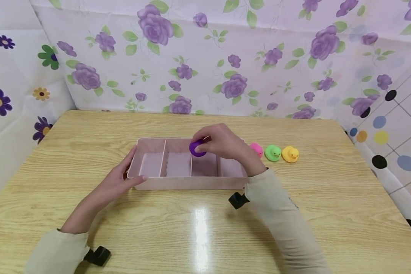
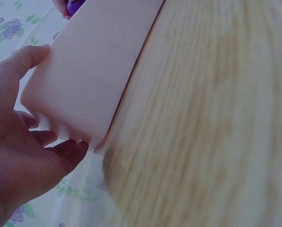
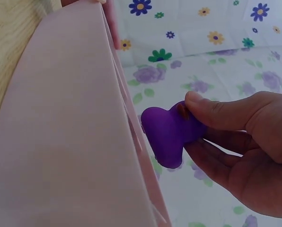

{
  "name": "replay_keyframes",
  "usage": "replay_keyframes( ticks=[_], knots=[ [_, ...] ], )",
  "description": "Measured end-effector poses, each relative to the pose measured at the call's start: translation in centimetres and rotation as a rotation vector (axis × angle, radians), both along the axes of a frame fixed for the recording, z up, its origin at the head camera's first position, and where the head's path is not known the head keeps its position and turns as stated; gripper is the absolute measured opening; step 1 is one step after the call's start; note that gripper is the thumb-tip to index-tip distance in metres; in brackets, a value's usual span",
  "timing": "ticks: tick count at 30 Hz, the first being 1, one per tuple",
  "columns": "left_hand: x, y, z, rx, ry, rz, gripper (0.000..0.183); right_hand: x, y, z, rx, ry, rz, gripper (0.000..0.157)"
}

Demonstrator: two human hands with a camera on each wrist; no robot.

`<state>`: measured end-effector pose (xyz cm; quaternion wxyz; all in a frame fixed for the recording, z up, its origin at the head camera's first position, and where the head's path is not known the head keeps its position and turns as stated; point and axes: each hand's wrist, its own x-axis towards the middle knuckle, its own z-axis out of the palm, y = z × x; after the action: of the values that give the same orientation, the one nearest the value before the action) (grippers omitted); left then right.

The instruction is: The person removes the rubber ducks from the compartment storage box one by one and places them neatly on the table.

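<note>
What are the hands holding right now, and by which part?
The right hand pinches a purple rubber duck by its head end; the left hand grips the pink divided plastic tray at its left end.

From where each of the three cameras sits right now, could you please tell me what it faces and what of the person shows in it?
Head: worn high, looking forward and down at the table, the pink tray and three ducks right of it; both hands and sleeves show.
Left wrist: looks along the left hand, which grips the tray's end.
Right wrist: looks at the right hand pinching the purple duck beside the tray's dividers.
Shared: all three views show the tray and the purple duck.
</note>
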<state>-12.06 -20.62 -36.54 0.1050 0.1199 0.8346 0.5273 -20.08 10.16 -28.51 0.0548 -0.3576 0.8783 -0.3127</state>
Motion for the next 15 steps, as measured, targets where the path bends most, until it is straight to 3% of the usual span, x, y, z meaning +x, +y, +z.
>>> replay_keyframes(
  ticks=[15],
  knots=[
    [0.0, -0.1, 0.0, 0.003, -0.016, 0.002, 0.094, -0.3, 3.8, -0.3, -0.019, 0.007, -0.035, 0.017]
  ],
)
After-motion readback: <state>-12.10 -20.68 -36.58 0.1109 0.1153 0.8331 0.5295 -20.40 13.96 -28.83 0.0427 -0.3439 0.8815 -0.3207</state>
